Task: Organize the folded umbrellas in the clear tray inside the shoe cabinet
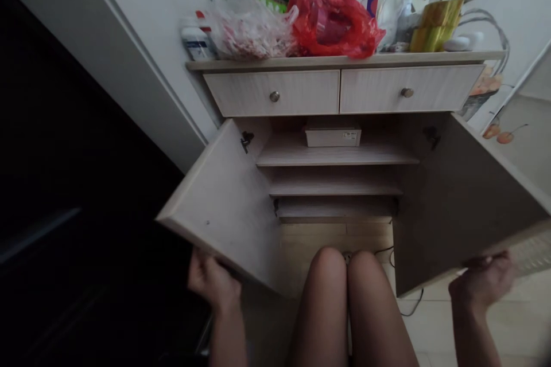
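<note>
— Where were the hands?

— The left hand (213, 282) gripped the lower edge of the left cabinet door (224, 212), fingers curled behind it and hidden. The right hand (482, 282) closed on the bottom edge of the right cabinet door (456, 206); its fingertips were blurred.

— Both doors open?

— Swung wide, showing the shelves (336, 156) and a pale box (333, 136) on the top one, its label too small to read. The lowest shelf sat in shadow.

— And above?

— A red bag (333, 20) and a clear bag (253, 31) on the counter (430, 58), cut off by the frame.
</note>
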Tool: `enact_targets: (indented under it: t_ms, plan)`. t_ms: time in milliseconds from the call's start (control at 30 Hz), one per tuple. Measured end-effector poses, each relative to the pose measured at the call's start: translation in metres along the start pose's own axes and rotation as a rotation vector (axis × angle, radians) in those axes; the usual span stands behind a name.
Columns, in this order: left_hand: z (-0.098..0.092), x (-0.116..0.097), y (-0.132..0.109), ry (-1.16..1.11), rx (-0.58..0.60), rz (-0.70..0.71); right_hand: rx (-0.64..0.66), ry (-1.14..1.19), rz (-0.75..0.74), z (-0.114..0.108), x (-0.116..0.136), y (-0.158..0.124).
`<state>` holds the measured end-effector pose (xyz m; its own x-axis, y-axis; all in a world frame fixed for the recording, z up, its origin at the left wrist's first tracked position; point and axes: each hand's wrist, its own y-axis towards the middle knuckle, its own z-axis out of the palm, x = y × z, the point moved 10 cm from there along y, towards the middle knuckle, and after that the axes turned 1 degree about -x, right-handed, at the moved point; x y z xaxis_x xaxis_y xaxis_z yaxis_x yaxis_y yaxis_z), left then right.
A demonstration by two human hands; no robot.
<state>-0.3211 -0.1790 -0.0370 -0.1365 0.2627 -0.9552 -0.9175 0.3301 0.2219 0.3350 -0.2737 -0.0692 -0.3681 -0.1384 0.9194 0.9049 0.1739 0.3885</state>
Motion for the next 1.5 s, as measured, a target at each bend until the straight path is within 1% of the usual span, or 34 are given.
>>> enact_targets:
  t_ms: [33, 67, 100, 133, 200, 333, 433, 500, 600, 667, 733, 900, 1033, 1233, 1500]
  plan:
    - [0.006, 0.003, -0.012, 0.005, 0.025, 0.033, -0.04, 0.027, 0.019, 0.001, 0.0, -0.011]
    - [0.014, 0.006, -0.023, 0.011, 0.067, 0.056, -0.053, 0.05, 0.036, 0.005, 0.002, -0.022]
    - [0.025, 0.009, -0.035, 0.024, 0.125, 0.074, -0.033, 0.064, 0.042, 0.013, 0.006, -0.031]
    - [0.039, 0.011, -0.046, 0.039, 0.191, 0.094, 0.035, 0.061, 0.029, 0.027, 0.014, -0.038]
    - [0.073, 0.008, -0.069, 0.066, 0.347, 0.156, 0.201, 0.029, -0.024, 0.06, 0.033, -0.049]
    - [0.159, -0.004, -0.114, 0.106, 0.645, 0.259, 0.503, 0.002, -0.165, 0.137, 0.069, -0.068]
    - [0.218, -0.011, -0.141, 0.15, 0.797, 0.301, 0.657, -0.024, -0.241, 0.197, 0.086, -0.079]
    - [0.249, -0.015, -0.153, 0.176, 0.862, 0.332, 0.717, -0.072, -0.268, 0.234, 0.092, -0.084]
    - [0.281, -0.018, -0.165, 0.222, 0.935, 0.362, 0.768, -0.172, -0.292, 0.276, 0.095, -0.088]
    - [0.295, -0.019, -0.17, 0.267, 0.963, 0.379, 0.782, -0.231, -0.302, 0.296, 0.095, -0.089]
    - [0.306, -0.02, -0.173, 0.317, 0.973, 0.4, 0.794, -0.263, -0.307, 0.309, 0.094, -0.09]
    - [0.327, -0.019, -0.177, 0.397, 0.982, 0.416, 0.803, -0.293, -0.317, 0.331, 0.092, -0.091]
    - [0.339, -0.02, -0.179, 0.44, 0.971, 0.423, 0.8, -0.329, -0.31, 0.345, 0.089, -0.09]
    - [0.351, -0.02, -0.179, 0.481, 0.947, 0.452, 0.778, -0.367, -0.319, 0.36, 0.085, -0.089]
    - [0.367, -0.016, -0.176, 0.538, 0.949, 0.448, 0.752, -0.291, -0.314, 0.377, 0.084, -0.087]
